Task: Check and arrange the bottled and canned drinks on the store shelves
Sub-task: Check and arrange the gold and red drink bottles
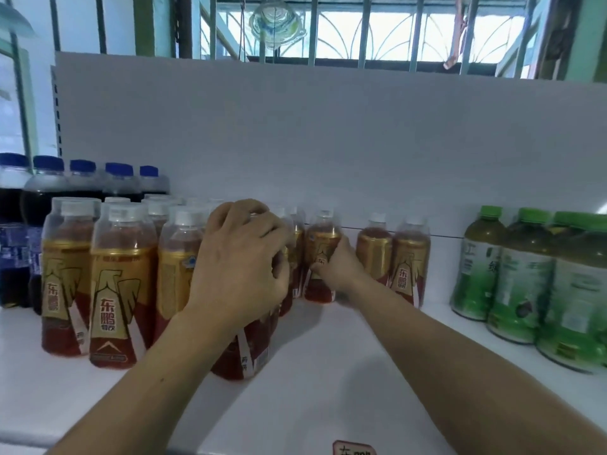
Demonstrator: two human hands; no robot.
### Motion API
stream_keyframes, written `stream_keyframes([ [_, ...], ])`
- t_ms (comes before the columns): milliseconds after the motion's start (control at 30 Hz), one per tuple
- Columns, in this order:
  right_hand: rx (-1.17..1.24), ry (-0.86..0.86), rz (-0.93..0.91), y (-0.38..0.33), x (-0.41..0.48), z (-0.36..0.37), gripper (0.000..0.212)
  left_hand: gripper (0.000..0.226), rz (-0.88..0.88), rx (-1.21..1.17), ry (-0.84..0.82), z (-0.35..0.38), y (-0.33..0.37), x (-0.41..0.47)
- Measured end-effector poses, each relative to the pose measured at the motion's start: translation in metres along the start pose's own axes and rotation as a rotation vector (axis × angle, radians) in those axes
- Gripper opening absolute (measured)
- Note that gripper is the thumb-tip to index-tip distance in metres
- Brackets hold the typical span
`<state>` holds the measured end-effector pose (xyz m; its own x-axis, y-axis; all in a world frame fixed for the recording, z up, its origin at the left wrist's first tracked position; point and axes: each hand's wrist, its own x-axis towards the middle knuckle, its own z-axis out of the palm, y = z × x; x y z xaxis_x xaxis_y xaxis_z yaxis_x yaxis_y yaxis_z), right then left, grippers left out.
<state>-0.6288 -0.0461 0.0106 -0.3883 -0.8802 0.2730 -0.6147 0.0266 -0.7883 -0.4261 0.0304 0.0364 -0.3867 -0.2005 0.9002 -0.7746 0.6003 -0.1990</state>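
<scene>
1. White shelf [328,382], near the front edge: left hand [239,257] has its fingers curled over the top of the upright front bottle [244,354].
2. Further back, right hand [338,267] wraps the rear bottle [321,241] from its right side. It stands upright, just right of the gold-red block [115,290], so it likely slides left.
3. Green tea bottles [525,284] stand at the right edge and cola bottles [19,224] at the left back corner, with the barred window [361,31] behind.

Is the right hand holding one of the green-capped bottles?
No, the right hand grips a gold-and-red bottle, and the green-capped bottles stand apart from it, farther to the right.
</scene>
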Motion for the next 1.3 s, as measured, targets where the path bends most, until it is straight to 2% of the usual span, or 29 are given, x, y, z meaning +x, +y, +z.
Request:
stream_keyframes([
  [67,-0.173,-0.092,-0.014,-0.01,-0.013,-0.016,0.071,0.019,0.003,0.052,-0.048,-0.002,0.002,0.003],
  [100,-0.303,-0.104,-0.061,-0.015,-0.02,-0.027,0.055,0.019,0.002,0.074,-0.069,-0.002,0.004,0.005],
  [167,-0.518,0.007,-0.208,-0.022,-0.028,-0.05,0.031,0.017,0.008,0.102,-0.098,-0.005,0.01,0.01],
  [233,-0.548,0.173,-0.312,-0.026,-0.03,-0.074,0.033,0.015,0.03,0.112,-0.123,-0.008,0.022,0.013],
  [300,-0.518,0.254,-0.334,-0.025,-0.021,-0.094,0.041,0.014,0.068,0.136,-0.169,-0.008,0.037,0.018],
  [467,-0.698,0.137,-0.213,-0.017,0.009,-0.112,0.054,0.017,0.076,0.19,-0.256,-0.006,0.034,0.019],
  [633,-0.628,0.128,-0.231,-0.012,0.019,-0.103,0.049,0.024,0.128,0.157,-0.235,-0.007,0.013,0.005],
  [767,-0.454,0.173,-0.258,-0.013,0.02,-0.102,0.042,0.022,0.168,0.163,-0.248,-0.013,-0.001,0.002],
  [900,-0.376,0.182,-0.305,-0.015,0.006,-0.108,0.04,0.021,0.12,0.259,-0.383,-0.017,0.015,0.012],
  [1000,-0.31,0.169,-0.344,-0.011,-0.006,-0.117,0.04,0.029,0.082,0.226,-0.33,-0.01,0.037,0.019],
  [1067,-0.238,0.172,-0.375,-0.008,-0.014,-0.124,0.038,0.031,0.044,0.082,-0.246,-0.003,0.059,0.025],
  [1100,-0.199,0.183,-0.393,-0.007,-0.019,-0.128,0.036,0.035,-0.029,-0.052,-0.244,0.003,0.072,0.029],
  [1233,-0.051,0.244,-0.462,-0.014,-0.039,-0.157,0.029,0.078,-0.594,-0.828,-0.438,0.041,0.116,0.038],
  [1300,-0.01,0.266,-0.493,-0.017,-0.048,-0.174,0.029,0.076,-0.769,-1.172,-0.528,0.056,0.134,0.04],
])
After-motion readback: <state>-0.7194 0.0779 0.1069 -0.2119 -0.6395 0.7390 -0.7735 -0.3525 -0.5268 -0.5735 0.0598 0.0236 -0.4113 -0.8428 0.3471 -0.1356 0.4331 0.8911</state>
